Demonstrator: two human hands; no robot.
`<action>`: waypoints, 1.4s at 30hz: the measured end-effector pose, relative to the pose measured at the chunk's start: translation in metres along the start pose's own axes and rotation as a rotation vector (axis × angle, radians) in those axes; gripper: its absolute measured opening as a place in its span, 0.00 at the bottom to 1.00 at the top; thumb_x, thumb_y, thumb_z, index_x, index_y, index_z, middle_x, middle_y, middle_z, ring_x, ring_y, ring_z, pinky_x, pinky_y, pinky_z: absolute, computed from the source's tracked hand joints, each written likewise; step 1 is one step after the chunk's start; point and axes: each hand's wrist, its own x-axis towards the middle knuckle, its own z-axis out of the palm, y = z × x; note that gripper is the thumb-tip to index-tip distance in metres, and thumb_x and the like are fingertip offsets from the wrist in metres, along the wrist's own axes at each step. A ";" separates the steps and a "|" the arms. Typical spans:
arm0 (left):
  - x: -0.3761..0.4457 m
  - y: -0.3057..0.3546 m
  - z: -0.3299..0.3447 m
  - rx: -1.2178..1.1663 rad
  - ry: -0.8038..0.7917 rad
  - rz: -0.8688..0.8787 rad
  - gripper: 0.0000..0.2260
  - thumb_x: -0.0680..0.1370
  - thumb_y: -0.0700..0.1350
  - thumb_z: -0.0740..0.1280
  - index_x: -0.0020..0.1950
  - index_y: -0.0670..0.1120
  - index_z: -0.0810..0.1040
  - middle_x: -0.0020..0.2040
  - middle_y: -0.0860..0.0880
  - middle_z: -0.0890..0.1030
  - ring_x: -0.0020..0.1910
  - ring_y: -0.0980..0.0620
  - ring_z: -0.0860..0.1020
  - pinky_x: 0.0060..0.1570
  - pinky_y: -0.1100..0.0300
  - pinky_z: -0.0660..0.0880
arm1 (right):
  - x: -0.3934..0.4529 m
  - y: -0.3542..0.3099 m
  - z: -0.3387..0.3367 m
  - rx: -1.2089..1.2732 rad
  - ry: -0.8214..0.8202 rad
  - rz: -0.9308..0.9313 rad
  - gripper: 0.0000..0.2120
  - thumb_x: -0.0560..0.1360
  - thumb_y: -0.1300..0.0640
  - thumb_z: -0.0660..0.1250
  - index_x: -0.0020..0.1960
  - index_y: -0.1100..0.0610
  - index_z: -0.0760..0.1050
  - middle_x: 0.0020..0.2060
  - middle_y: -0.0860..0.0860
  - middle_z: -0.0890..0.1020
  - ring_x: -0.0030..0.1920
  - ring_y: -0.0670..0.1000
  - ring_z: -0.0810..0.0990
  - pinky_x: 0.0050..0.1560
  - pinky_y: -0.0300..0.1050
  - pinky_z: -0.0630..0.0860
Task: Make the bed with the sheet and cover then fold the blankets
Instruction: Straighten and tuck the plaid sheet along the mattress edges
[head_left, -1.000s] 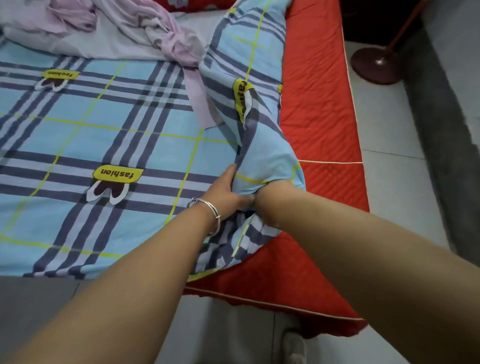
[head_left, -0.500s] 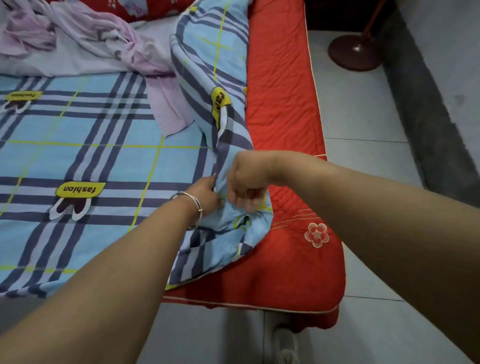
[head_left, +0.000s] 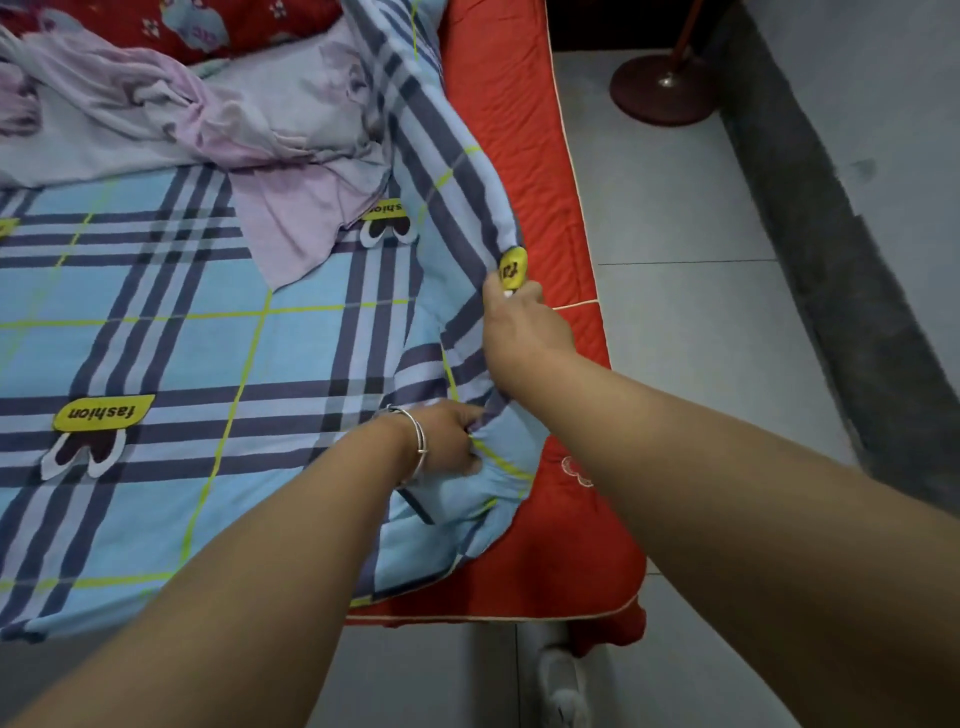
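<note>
A light-blue plaid cover with yellow "fashion" patches lies spread over the bed. Its right side is folded back in a long ridge along the bed's right edge. My left hand, a silver bangle on the wrist, pinches the cover near its front right corner. My right hand grips the ridge of the folded edge farther up, lifting it slightly. Beneath shows the red quilted mattress pad. A crumpled pale pink and grey blanket lies at the head of the bed, overlapping the cover.
A red patterned pillow sits at the top. To the right are a grey tiled floor, a dark red round stand base and a dark grey strip along the wall. A white slipper shows below the bed's corner.
My right hand has left the corner bunch and slid up the folded edge, stretching it out. My left hand stays pinching the corner. The view has shifted toward the head of the bed.
</note>
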 end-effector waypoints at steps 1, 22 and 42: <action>0.002 0.005 0.003 0.024 -0.044 -0.004 0.12 0.73 0.33 0.67 0.54 0.42 0.79 0.47 0.50 0.77 0.49 0.53 0.75 0.56 0.58 0.74 | 0.000 0.009 0.002 -0.018 -0.045 0.039 0.30 0.79 0.65 0.52 0.77 0.56 0.46 0.66 0.66 0.63 0.61 0.67 0.74 0.58 0.61 0.75; 0.045 0.067 0.068 -0.204 -0.458 -0.185 0.13 0.76 0.52 0.66 0.57 0.48 0.77 0.47 0.51 0.75 0.49 0.53 0.72 0.46 0.59 0.70 | -0.010 0.118 0.036 -0.278 -0.314 0.283 0.19 0.80 0.61 0.52 0.71 0.58 0.63 0.66 0.60 0.67 0.64 0.62 0.70 0.52 0.58 0.74; 0.049 -0.014 0.015 0.331 -0.083 0.017 0.16 0.73 0.35 0.66 0.60 0.43 0.78 0.56 0.41 0.72 0.60 0.42 0.74 0.64 0.59 0.68 | 0.017 0.026 0.073 -0.264 -0.324 0.043 0.21 0.80 0.60 0.55 0.71 0.61 0.63 0.69 0.62 0.60 0.65 0.65 0.64 0.59 0.62 0.73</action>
